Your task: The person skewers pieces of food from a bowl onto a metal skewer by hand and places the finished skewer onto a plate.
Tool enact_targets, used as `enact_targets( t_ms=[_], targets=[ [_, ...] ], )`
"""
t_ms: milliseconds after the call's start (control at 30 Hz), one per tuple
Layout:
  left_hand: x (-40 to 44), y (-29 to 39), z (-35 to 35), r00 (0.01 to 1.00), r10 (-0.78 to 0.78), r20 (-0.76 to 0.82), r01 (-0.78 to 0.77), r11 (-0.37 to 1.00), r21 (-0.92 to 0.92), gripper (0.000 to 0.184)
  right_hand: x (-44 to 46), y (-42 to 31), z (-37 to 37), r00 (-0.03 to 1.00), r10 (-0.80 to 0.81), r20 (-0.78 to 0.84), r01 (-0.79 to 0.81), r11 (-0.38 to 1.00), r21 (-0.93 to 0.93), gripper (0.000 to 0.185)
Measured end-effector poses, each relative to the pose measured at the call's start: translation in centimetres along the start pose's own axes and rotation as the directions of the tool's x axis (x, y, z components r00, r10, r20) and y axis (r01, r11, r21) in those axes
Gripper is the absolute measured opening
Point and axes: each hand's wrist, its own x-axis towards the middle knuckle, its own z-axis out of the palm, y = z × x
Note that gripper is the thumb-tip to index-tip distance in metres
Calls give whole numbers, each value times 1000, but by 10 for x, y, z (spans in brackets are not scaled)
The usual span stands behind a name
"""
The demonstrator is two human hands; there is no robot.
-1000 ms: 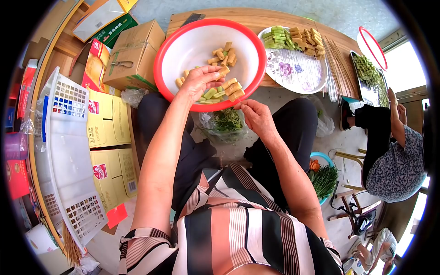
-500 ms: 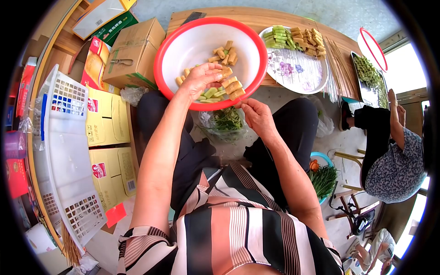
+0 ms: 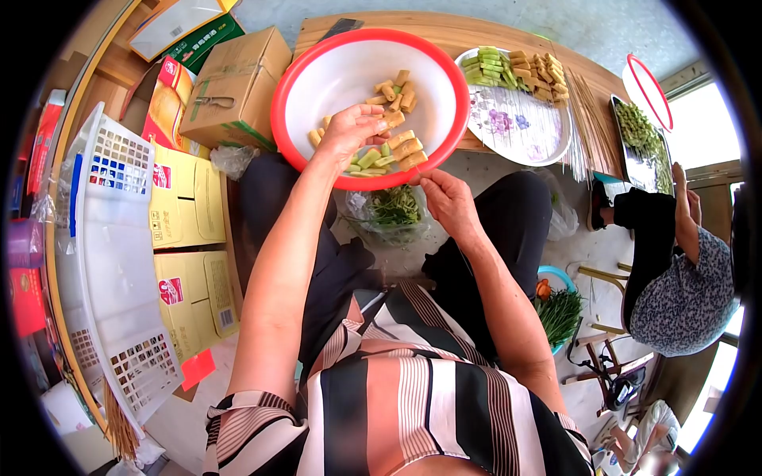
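Observation:
Over the red-rimmed white basin (image 3: pixel 287 75), my left hand (image 3: pixel 353 133) pinches a tan roll (image 3: pixel 394 119) between thumb and fingers. My right hand (image 3: pixel 446 194) is closed at the basin's near right rim, on the end of a thin skewer that is hard to see. Two tan rolls (image 3: pixel 407 149) sit side by side at the skewer, just beyond my right fingertips. Pale green pieces (image 3: pixel 370 160) lie below my left hand, and more tan rolls (image 3: pixel 402 91) are heaped in the basin's middle.
A flowered tray (image 3: pixel 520 135) bears green and tan skewered pieces, with loose skewers (image 3: pixel 587 119) beside it. Cardboard boxes (image 3: pixel 230 87) and a white basket (image 3: pixel 119 262) stand left. A bag of greens (image 3: pixel 393 210) lies below the basin. Another person (image 3: pixel 686 293) sits at right.
The view has shifted slightly, so the basin appears a little further right. Both hands keep nearly the same pose, the left still holding the roll near the skewered ones.

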Motion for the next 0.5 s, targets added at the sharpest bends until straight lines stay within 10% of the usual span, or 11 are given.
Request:
enact_targets(
  t_ms=[500],
  targets=[
    [1,-4,-2,993,2,115,-10,998,68,38,3,4,1,998,-47,-38,46,998,-31,17]
  ],
)
